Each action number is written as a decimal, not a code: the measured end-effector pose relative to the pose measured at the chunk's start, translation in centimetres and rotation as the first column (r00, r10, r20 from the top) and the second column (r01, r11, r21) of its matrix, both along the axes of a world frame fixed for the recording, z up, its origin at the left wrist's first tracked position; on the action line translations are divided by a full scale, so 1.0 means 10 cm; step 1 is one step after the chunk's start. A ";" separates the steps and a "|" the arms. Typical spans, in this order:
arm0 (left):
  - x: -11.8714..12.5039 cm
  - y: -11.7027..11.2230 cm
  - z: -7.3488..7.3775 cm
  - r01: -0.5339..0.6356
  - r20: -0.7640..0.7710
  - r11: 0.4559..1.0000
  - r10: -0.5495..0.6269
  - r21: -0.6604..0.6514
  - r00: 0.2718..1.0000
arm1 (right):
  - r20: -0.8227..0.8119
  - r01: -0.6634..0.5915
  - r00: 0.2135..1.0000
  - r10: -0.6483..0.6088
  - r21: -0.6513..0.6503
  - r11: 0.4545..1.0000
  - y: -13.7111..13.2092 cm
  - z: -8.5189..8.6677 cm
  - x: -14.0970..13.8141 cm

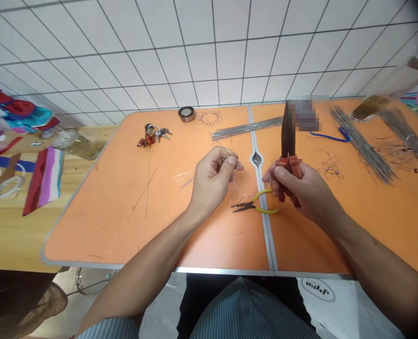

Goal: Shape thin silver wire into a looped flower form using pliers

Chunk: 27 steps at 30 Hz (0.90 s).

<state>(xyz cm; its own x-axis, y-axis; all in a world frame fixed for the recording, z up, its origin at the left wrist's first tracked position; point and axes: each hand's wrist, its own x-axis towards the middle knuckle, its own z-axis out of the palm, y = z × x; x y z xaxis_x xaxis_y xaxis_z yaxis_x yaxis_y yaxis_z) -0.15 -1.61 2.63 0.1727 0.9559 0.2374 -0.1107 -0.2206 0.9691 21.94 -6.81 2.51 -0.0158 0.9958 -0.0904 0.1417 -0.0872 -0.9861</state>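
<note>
My left hand [214,174] is closed in a pinch on a thin wire ring [243,194], which hangs in a loop over the middle of the table. In my right hand [297,181] are long-nosed pliers with red handles [288,141], dark jaws pointing up and away from me. The right fingertips are close to the ring's right side; whether they touch it I cannot tell. Below the ring lie small yellow-handled pliers [254,206], their jaws apart, across the table's seam.
The orange folding table [117,207] holds wire bundles [362,143], loose wire coils [331,169], keys [155,134], a tape roll [186,114] and a blue strip [331,137]. A tiled wall [194,56] stands behind. Coloured ribbons [44,179] and a jar [76,143] are at left.
</note>
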 end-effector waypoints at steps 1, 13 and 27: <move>0.02 -0.02 -0.01 0.016 -0.004 1.000 -0.016 -0.009 1.000 | -0.040 0.012 0.999 -0.012 -0.007 1.000 -0.01 0.01 -0.02; 0.07 -0.02 -0.08 -0.016 0.057 0.999 0.019 -0.047 0.998 | -0.085 0.124 0.989 -0.124 -0.010 0.992 -0.02 -0.12 -0.04; 0.11 -0.07 -0.09 0.112 0.000 0.989 -0.112 -0.100 0.994 | -0.023 0.110 0.994 -0.109 0.049 0.993 -0.02 -0.02 -0.15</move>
<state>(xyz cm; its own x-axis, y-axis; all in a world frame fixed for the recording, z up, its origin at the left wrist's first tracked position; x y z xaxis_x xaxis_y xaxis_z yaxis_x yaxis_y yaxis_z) 0.98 -2.30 1.73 0.2812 0.9492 0.1410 -0.1239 -0.1098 0.9862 20.43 -7.04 2.32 0.0922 0.9949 -0.0408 0.1140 -0.0513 -0.9922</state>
